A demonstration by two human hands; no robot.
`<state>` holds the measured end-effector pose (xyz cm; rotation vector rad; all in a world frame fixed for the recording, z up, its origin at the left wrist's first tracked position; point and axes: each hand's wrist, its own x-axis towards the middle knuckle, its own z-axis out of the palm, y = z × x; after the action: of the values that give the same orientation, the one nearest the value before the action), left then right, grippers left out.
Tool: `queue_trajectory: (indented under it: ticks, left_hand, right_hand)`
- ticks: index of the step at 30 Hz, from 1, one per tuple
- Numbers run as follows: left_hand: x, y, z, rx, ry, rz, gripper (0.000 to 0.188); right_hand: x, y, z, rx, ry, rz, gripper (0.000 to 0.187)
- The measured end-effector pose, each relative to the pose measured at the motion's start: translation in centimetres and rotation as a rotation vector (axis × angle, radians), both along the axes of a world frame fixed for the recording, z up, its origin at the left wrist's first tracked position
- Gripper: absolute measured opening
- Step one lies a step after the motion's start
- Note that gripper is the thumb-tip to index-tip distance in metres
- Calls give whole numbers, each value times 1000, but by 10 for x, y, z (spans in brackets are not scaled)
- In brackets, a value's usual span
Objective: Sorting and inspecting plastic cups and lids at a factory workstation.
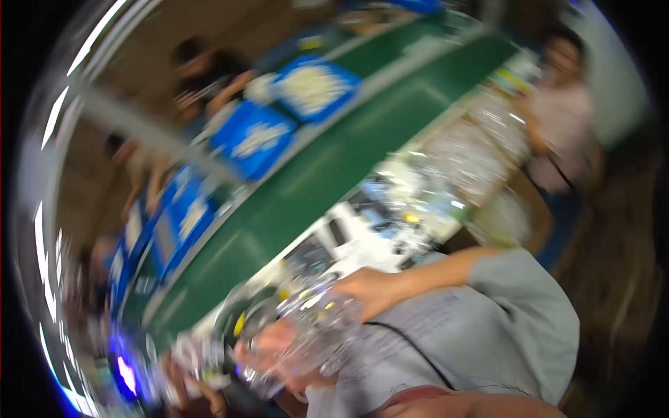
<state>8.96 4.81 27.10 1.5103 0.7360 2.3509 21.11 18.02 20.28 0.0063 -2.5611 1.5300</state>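
Observation:
Both my hands are at a bundle of clear plastic packaging [317, 324] in front of my grey shirt; the picture is smeared by motion. My left hand [275, 348] shows through the clear plastic, its fingers curled round the pieces. From the right, my right hand [373, 291] reaches the upper edge of the plastic, its fingers closed there and partly hidden. Small yellow spots show on or through the plastic. Just beyond my hands, a white work surface [362, 247] carries dark and clear small parts.
A green conveyor belt [313, 174] runs diagonally past the bench. Blue trays [254, 143] of pale parts stand along its far side, with people seated there. More clear plastic [467, 157] lies to the right, near a person in a pink top [557, 125]. Another person's hands [188, 386] are at lower left.

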Motion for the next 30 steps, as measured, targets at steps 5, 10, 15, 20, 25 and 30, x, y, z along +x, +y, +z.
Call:
queue_trajectory:
  ticks: [5, 10, 15, 20, 25, 30]
  left_hand:
    - [30, -27, 8, -38, -232, 136, 51]
    - [45, -40, 24, -149, -10, 188, 50]
    - [51, -39, 30, -81, 38, 256, 52]
    - [55, -28, 44, -42, 13, 289, 52]
    - [48, -24, 46, -38, 136, 194, 48]
    - [42, -8, 40, 4, 229, 130, 51]
  right_hand:
    - [-5, -11, -12, -203, -54, 149, 49]
    - [-1, -19, 11, -182, 15, 198, 44]
    - [-14, -17, 24, -233, 35, 205, 39]
    - [-16, -17, 28, -214, 194, 113, 32]
    - [-12, -3, 23, -106, 233, 148, 27]
    - [0, 7, 25, -148, 80, 112, 27]
